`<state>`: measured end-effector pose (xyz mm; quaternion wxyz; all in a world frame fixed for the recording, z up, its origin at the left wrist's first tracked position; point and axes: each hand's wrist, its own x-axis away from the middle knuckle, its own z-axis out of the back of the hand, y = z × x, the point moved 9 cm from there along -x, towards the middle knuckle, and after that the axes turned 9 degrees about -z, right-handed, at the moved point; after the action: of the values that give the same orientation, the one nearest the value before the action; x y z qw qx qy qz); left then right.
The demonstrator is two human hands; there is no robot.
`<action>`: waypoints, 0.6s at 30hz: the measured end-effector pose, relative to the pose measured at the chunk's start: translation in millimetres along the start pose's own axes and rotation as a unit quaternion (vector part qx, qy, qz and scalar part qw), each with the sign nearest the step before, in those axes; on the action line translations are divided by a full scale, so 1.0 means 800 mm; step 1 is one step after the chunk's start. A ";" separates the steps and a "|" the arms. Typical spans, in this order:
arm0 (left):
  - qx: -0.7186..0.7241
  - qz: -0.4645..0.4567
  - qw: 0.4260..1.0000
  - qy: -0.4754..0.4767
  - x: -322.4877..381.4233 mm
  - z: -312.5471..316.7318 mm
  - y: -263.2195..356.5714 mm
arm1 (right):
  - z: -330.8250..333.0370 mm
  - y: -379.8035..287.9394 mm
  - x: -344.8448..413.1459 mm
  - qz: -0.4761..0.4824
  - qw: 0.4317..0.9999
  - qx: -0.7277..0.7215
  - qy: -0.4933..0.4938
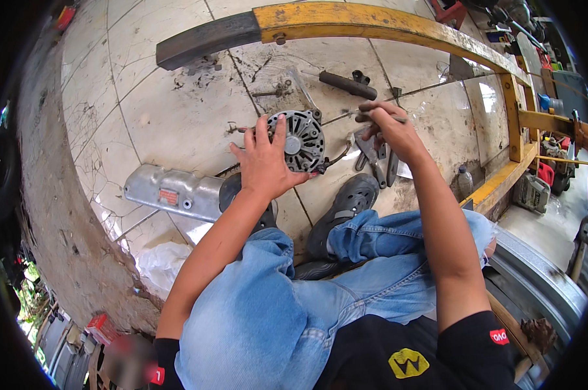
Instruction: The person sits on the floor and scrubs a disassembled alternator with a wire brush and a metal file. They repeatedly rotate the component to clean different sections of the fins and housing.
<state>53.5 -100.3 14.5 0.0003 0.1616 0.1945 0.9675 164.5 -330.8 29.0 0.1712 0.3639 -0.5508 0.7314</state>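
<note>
An alternator with a slotted metal housing lies on the tiled floor in front of my feet. My left hand grips its left side, fingers spread over the rim and thumb at the lower edge. A short cable runs out from the alternator's lower right. Just right of it, my right hand is raised, holding a slim hand tool whose kind I cannot make out. Beneath that hand lie several hand tools, partly hidden. A dark cylindrical handle with a thin shaft rests beyond the alternator.
A yellow steel frame with a dark end spans the far side and right. At left lies a metal engine valve cover, touching my left shoe. Bolts, a plastic bottle and a plastic bag are around.
</note>
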 end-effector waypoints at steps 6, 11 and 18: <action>0.006 0.009 1.000 -0.001 0.001 0.007 0.005 | -0.054 0.024 0.056 0.037 0.998 -0.016 -0.039; 0.017 0.004 1.000 0.000 0.003 0.010 0.007 | -0.087 0.032 0.049 0.073 0.995 0.062 0.009; 0.008 0.024 1.000 0.013 0.012 0.006 0.003 | -0.094 -0.031 0.057 0.178 0.898 0.402 0.013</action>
<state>46.2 -100.6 22.4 -0.0269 0.1539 0.1985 0.9676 123.9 -259.9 68.8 -0.1156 0.2878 -0.2627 0.9137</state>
